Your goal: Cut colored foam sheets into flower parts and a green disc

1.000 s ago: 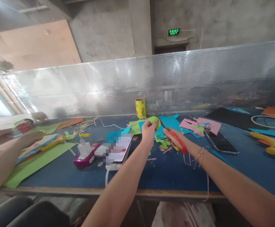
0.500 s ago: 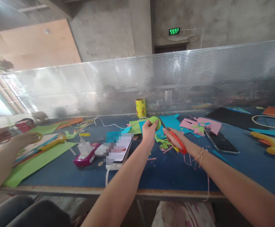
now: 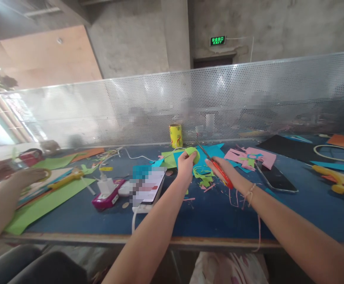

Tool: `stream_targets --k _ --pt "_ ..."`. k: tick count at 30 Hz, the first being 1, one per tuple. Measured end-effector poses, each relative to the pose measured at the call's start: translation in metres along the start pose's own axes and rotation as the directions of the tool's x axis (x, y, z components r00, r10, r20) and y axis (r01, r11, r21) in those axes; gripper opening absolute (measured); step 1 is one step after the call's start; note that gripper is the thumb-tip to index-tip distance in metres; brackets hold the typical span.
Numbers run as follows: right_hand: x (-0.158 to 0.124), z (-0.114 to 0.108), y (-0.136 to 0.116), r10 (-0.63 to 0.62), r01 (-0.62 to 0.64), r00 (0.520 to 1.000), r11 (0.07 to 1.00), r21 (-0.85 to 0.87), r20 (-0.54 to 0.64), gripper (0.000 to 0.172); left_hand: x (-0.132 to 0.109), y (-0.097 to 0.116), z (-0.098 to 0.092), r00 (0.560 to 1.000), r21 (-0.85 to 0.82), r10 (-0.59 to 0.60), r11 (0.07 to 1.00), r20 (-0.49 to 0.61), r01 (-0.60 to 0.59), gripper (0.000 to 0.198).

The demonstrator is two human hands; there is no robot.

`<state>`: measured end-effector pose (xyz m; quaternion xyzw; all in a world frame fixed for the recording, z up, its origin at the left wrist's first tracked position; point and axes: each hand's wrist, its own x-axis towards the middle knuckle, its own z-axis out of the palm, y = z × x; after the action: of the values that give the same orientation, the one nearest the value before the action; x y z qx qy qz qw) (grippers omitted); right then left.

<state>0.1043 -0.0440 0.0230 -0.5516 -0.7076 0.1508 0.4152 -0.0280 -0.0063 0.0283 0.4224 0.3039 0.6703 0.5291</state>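
Observation:
My left hand [image 3: 186, 165] pinches a small piece of light green paper [image 3: 192, 152] with a rounded edge. Around the red handles of a pair of scissors [image 3: 224, 173] my right hand [image 3: 223, 167] is closed. The scissor blades point up and left, just right of the green paper and apart from it. Beneath and between my hands lie curly green paper scraps [image 3: 203, 176] and thin pink trimmings. Blue paper [image 3: 215, 151] is spread behind them. Pink cut paper [image 3: 260, 157] rests to the right, partly over a dark phone [image 3: 277, 178].
A yellow roll [image 3: 176, 136] stands by the perforated metal screen [image 3: 124, 106]. To the left are a lit phone [image 3: 152, 185], a purple power strip [image 3: 109, 195] and cables. A yellow glue gun [image 3: 336, 177] lies at right. At far left, a co-worker's hands [image 3: 31, 176] hold a tape roll.
The scissors and my right hand have shifted slightly right, and the blades have come away from the green paper. My left hand has barely moved.

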Motion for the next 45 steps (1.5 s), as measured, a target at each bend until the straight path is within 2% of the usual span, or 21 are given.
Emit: stream_targets --k 7,11,16,22,29,36,45 --pt "-0.001 -0.004 -0.004 0.063 -0.068 0.997 0.991 0.117 0.049 0.046 0.001 0.001 -0.001 0.998 0.008 -0.052 0.999 -0.017 0.052 0.026" --pt "-0.007 -0.008 -0.013 0.027 -0.033 0.998 0.994 0.103 0.054 0.046 0.003 -0.003 -0.002 0.999 0.083 -0.010 0.997 0.031 0.008 0.025" --pt "-0.009 -0.009 -0.015 0.067 -0.080 0.993 0.988 0.134 0.099 0.046 0.004 -0.005 -0.003 0.999 0.165 0.031 0.986 0.041 -0.037 0.026" --pt "-0.012 -0.006 -0.015 0.064 -0.094 0.991 0.962 0.258 0.121 0.047 0.003 -0.003 -0.002 0.998 0.168 0.039 0.985 0.047 -0.046 0.024" --pt "-0.015 -0.005 -0.019 0.029 -0.072 0.987 0.958 0.278 0.156 0.048 -0.004 -0.001 0.002 0.994 0.174 0.067 0.981 0.082 -0.081 0.019" --pt "-0.015 -0.005 -0.023 0.095 -0.146 0.982 0.928 0.342 0.162 0.047 -0.006 0.000 0.003 0.994 0.177 0.069 0.981 0.089 -0.084 0.016" --pt "-0.016 -0.006 -0.021 0.062 -0.117 0.983 0.936 0.331 0.172 0.044 -0.007 -0.001 0.004 0.995 0.168 0.055 0.983 0.086 -0.069 0.015"
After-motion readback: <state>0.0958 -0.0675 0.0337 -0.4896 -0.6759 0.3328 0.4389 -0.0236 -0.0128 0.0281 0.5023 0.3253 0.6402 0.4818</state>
